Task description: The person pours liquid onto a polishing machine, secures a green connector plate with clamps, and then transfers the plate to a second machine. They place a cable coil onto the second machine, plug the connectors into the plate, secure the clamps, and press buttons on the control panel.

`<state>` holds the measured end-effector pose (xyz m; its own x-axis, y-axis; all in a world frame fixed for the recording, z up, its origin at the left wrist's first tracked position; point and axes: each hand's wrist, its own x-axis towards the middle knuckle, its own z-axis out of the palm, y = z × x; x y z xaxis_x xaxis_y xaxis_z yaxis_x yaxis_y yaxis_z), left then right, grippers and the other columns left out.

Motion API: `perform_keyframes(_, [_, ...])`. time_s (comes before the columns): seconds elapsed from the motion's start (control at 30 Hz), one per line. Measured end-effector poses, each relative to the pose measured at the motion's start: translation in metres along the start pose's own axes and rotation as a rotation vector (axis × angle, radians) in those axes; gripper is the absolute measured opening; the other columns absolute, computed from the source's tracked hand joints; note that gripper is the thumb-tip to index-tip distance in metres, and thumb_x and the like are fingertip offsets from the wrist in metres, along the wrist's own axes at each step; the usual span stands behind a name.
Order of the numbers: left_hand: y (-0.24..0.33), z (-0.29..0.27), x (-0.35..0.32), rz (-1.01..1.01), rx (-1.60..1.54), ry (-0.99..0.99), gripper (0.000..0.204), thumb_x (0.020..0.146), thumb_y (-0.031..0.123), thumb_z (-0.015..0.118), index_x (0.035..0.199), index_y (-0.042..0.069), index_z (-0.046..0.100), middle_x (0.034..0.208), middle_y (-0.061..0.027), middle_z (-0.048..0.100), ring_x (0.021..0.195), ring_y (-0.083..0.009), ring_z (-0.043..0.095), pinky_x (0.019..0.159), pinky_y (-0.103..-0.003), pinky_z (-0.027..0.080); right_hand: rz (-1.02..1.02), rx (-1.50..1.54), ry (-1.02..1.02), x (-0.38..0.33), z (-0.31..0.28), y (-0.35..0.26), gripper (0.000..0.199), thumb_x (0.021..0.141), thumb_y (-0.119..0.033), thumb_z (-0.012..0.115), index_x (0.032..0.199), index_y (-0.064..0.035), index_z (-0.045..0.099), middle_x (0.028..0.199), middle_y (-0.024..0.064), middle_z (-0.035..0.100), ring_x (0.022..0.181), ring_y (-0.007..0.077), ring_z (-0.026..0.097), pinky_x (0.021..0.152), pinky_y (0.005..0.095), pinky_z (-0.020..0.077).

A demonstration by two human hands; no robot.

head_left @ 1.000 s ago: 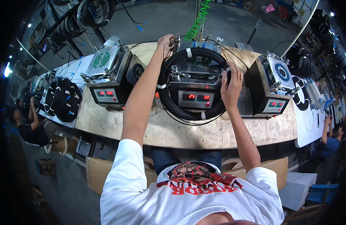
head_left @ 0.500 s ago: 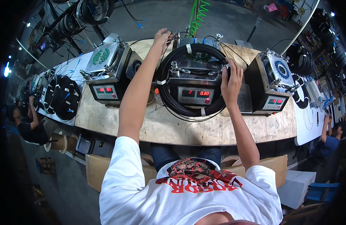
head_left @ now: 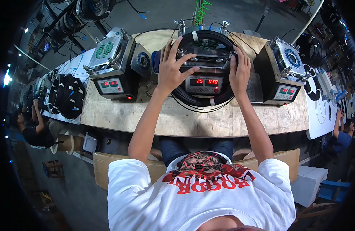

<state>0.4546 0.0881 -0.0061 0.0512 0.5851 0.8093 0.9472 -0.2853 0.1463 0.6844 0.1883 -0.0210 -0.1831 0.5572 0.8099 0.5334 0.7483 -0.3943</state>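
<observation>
A black cable coil (head_left: 195,101), bound with white ties, stands around the front of the middle machine (head_left: 203,84), whose panel glows with red digits. My left hand (head_left: 172,66) is at the coil's left side. Its thumb and index finger are stretched apart over the machine's metal top, near the left clamp (head_left: 180,52); the other fingers point upward. On the opposite side my right hand (head_left: 240,73) curls around the coil's right edge, thumb inside the ring, close to the right clamp. The fingers partly hide both clamps and the coil's sides.
Similar machines flank the middle one, a left machine (head_left: 110,86) and a right machine (head_left: 283,92), on the wooden table (head_left: 119,119). More black coils (head_left: 66,96) lie on a white side table. People sit working at both sides. A green spiral hose (head_left: 200,11) hangs behind.
My left hand has come down from the machine's back left corner to the coil's left side. My right hand stays at the coil's right edge. The middle display reads differently; the view has shifted slightly.
</observation>
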Motion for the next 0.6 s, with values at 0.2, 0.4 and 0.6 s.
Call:
perform_keyframes(0.2, [-0.016, 0.013, -0.025, -0.098, -0.212, 0.223, 0.035, 0.085, 0.036, 0.079, 0.093, 0.007, 0.061, 0.138, -0.0151, 0.047, 0.130, -0.0374, 0.045, 0.108, -0.047, 0.038, 0.012, 0.009, 0.008, -0.004, 0.003, -0.005, 0.037, 0.100, -0.017, 0.057, 0.135, -0.0055, 0.054, 0.137, 0.0138, 0.058, 0.122, 0.0321, 0.055, 0.104, 0.0404, 0.0401])
perform_keyframes(0.4, [-0.015, 0.027, -0.036, -0.049, -0.028, 0.392, 0.030, 0.090, 0.016, 0.073, 0.115, 0.009, 0.058, 0.112, -0.0098, 0.057, 0.101, -0.0305, 0.053, 0.089, -0.043, 0.040, 0.018, -0.013, 0.001, -0.004, 0.002, -0.002, 0.039, 0.098, -0.015, 0.057, 0.137, -0.0059, 0.054, 0.137, 0.0131, 0.058, 0.124, 0.0317, 0.055, 0.105, 0.0406, 0.0401])
perform_keyframes(0.6, [-0.004, 0.019, -0.031, -0.112, 0.069, 0.342, 0.016, 0.094, 0.012, 0.069, 0.106, 0.004, 0.061, 0.104, -0.0104, 0.056, 0.095, -0.0270, 0.053, 0.084, -0.039, 0.041, 0.018, -0.011, 0.007, -0.005, 0.001, 0.000, 0.040, 0.098, -0.014, 0.058, 0.137, -0.0067, 0.054, 0.137, 0.0128, 0.058, 0.124, 0.0314, 0.055, 0.106, 0.0411, 0.0397])
